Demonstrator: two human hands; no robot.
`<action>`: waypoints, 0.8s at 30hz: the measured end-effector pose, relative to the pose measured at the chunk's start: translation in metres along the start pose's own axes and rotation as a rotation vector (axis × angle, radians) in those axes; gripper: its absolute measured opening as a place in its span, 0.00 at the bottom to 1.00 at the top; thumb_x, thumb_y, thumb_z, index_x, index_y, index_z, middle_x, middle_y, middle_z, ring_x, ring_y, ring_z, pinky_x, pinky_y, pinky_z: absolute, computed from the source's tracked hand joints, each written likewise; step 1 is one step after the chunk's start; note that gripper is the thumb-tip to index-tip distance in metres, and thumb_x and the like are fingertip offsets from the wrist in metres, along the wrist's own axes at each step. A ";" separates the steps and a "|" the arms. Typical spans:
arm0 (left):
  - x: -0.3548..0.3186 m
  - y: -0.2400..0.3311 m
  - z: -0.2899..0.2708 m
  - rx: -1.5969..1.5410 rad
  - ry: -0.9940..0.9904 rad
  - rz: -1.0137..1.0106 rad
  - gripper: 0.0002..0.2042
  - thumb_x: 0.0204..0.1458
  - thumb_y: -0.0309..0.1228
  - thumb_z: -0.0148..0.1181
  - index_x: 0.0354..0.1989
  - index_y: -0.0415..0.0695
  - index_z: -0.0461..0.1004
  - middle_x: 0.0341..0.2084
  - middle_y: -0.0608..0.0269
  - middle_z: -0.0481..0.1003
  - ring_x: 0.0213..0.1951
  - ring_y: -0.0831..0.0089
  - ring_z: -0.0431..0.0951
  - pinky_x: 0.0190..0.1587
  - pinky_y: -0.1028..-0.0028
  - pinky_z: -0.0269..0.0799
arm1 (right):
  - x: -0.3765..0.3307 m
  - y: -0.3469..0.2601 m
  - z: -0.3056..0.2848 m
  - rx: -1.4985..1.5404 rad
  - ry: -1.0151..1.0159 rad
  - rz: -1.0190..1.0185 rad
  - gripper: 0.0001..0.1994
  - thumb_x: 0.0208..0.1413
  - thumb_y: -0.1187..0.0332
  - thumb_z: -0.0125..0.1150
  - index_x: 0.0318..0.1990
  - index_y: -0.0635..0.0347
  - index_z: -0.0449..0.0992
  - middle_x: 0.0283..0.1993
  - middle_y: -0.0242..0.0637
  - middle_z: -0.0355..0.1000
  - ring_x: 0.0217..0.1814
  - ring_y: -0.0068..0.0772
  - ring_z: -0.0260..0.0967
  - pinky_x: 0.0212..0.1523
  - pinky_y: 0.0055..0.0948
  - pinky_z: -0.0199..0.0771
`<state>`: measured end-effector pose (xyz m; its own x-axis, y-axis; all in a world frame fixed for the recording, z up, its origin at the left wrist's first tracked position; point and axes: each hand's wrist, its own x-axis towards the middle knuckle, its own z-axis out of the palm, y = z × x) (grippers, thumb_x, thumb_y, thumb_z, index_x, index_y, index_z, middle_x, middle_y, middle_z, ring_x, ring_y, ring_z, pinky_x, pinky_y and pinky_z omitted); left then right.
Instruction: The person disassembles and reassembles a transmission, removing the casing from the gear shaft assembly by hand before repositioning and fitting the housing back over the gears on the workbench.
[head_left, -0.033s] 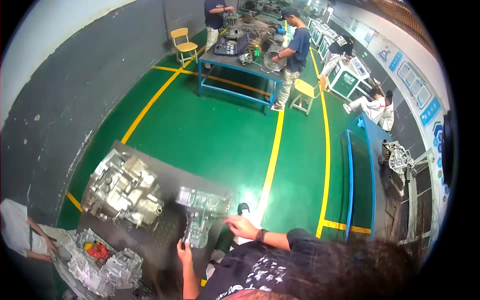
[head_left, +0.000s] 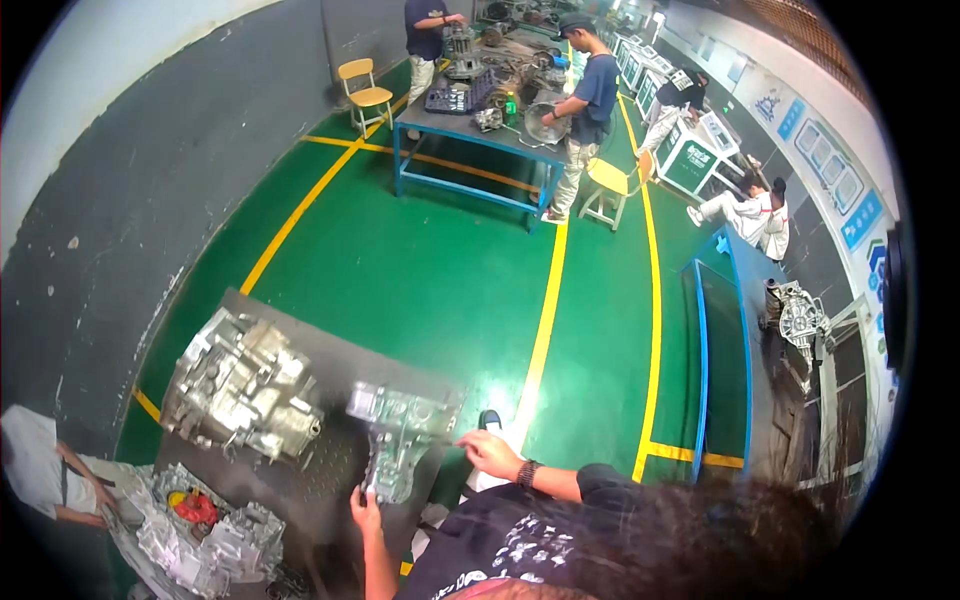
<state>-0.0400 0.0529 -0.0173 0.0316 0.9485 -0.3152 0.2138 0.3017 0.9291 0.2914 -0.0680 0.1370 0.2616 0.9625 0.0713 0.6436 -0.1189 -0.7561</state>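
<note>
A silver cast-metal housing cover [head_left: 398, 435] lies at the near right corner of a dark grey table [head_left: 300, 335]. My left hand [head_left: 365, 508] grips its narrow lower end. My right hand [head_left: 492, 453], with a dark band on the wrist, holds the cover's upper right edge with its fingertips. A large silver gearbox casing [head_left: 240, 388] stands on the table just left of the cover, apart from both hands.
More metal casings and a red part [head_left: 195, 505] are piled at the table's near left, beside a person in white [head_left: 35, 465]. The floor is green with yellow lines. Far off, people stand at a blue workbench [head_left: 470, 135] near a yellow chair [head_left: 365, 85]. A blue-edged bench [head_left: 722, 350] runs along the right.
</note>
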 end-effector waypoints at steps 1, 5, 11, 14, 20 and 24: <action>0.001 -0.015 -0.002 0.016 0.071 0.020 0.26 0.54 0.32 0.66 0.60 0.34 0.67 0.54 0.48 0.73 0.53 0.60 0.74 0.59 0.65 0.68 | 0.000 0.021 -0.019 0.021 0.031 0.092 0.11 0.57 0.73 0.52 0.45 0.56 0.77 0.40 0.40 0.73 0.45 0.42 0.73 0.47 0.39 0.74; -0.008 0.029 0.003 0.607 0.428 -0.078 0.24 0.59 0.38 0.57 0.58 0.32 0.67 0.50 0.39 0.72 0.54 0.48 0.72 0.58 0.58 0.66 | 0.001 0.122 -0.090 0.012 0.069 0.396 0.10 0.58 0.70 0.54 0.44 0.55 0.79 0.42 0.40 0.76 0.43 0.42 0.75 0.46 0.37 0.75; 0.005 0.125 0.053 0.909 0.747 0.313 0.23 0.62 0.38 0.52 0.59 0.35 0.66 0.54 0.42 0.69 0.58 0.47 0.67 0.61 0.55 0.61 | 0.016 0.247 -0.183 -0.033 0.200 0.653 0.10 0.58 0.68 0.54 0.40 0.58 0.81 0.40 0.44 0.79 0.42 0.43 0.78 0.45 0.36 0.76; 0.019 0.207 0.112 0.818 0.727 0.452 0.22 0.63 0.37 0.51 0.60 0.36 0.65 0.56 0.44 0.67 0.60 0.48 0.65 0.63 0.55 0.58 | 0.029 0.287 -0.217 0.035 0.274 0.683 0.11 0.59 0.68 0.53 0.40 0.60 0.81 0.39 0.44 0.80 0.41 0.43 0.79 0.46 0.37 0.76; 0.032 0.342 0.222 0.676 0.630 0.581 0.21 0.60 0.28 0.51 0.61 0.35 0.64 0.58 0.45 0.65 0.61 0.49 0.63 0.65 0.56 0.57 | 0.084 0.288 -0.221 0.003 0.252 0.660 0.13 0.61 0.64 0.50 0.42 0.58 0.80 0.37 0.46 0.79 0.42 0.48 0.77 0.44 0.41 0.76; 0.060 0.348 0.276 0.544 0.443 0.559 0.22 0.59 0.28 0.52 0.61 0.36 0.64 0.58 0.46 0.65 0.60 0.51 0.65 0.64 0.57 0.58 | 0.142 0.233 -0.200 0.103 -0.047 0.461 0.14 0.62 0.61 0.50 0.48 0.55 0.77 0.41 0.48 0.78 0.44 0.51 0.77 0.46 0.42 0.76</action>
<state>0.3057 0.1879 0.2339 -0.0861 0.9274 0.3639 0.7170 -0.1959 0.6690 0.6223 -0.0081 0.1011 0.4691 0.8252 -0.3147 0.3928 -0.5141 -0.7625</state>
